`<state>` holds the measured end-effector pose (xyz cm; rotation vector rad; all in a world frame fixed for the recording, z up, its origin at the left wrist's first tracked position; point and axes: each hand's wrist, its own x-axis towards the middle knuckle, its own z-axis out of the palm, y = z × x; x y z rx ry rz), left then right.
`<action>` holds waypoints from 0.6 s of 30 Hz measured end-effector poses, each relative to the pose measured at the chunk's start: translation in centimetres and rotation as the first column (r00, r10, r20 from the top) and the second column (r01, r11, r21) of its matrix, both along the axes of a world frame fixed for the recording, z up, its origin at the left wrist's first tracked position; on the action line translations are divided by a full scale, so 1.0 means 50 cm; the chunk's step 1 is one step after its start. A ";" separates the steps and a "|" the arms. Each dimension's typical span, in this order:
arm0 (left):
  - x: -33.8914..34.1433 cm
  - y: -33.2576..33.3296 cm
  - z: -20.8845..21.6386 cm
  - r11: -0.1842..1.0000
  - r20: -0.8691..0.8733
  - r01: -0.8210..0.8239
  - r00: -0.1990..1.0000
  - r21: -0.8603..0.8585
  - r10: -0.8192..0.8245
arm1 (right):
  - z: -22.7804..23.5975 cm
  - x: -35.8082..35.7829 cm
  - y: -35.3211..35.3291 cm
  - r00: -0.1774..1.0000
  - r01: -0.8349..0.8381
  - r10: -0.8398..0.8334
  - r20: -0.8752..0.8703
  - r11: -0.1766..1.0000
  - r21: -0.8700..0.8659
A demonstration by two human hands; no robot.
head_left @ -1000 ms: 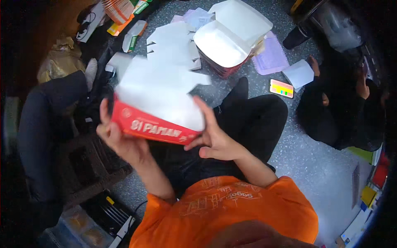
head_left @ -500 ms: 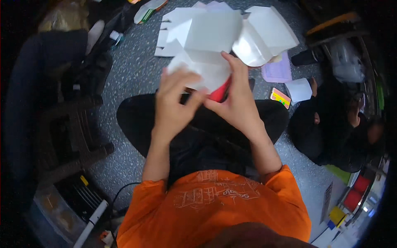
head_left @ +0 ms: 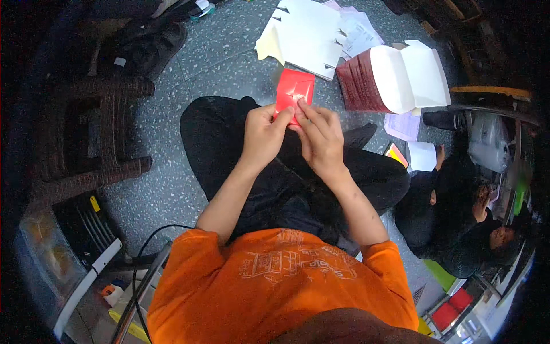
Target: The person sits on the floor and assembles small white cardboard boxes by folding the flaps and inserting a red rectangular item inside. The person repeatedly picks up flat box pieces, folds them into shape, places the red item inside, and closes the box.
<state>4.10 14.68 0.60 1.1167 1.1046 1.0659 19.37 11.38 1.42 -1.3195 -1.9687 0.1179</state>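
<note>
Above my lap, both hands grip a small red carton (head_left: 297, 86), its glossy outer side up and folded flaps meeting across that face. My left hand (head_left: 261, 136) pinches its near left edge with the thumb on top. The thumb and fingers of my right hand (head_left: 323, 140) press on the near right part of the red face. A pale yellowish flap (head_left: 271, 47) sticks out beyond the carton's far side; whether it belongs to the carton I cannot tell. The carton's underside is hidden.
Flat white card blanks (head_left: 306, 31) with slotted edges lie on the speckled floor ahead. Right of them lies a nested stack of dark red cartons (head_left: 361, 80) with white insides. A phone-like slab (head_left: 396, 155) and papers lie nearby. Another person (head_left: 447, 212) sits at right; a dark stool (head_left: 97, 137) stands left.
The carton has turned from its white inside to its red outer face, with flaps now folded across. Both hands have closed in on it. My view has shifted.
</note>
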 end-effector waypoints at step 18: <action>0.112 -0.005 0.143 0.609 -0.551 0.506 0.824 0.611 -0.131 | 0.133 0.168 0.000 1.000 0.030 -0.029 0.005 0.980 -0.198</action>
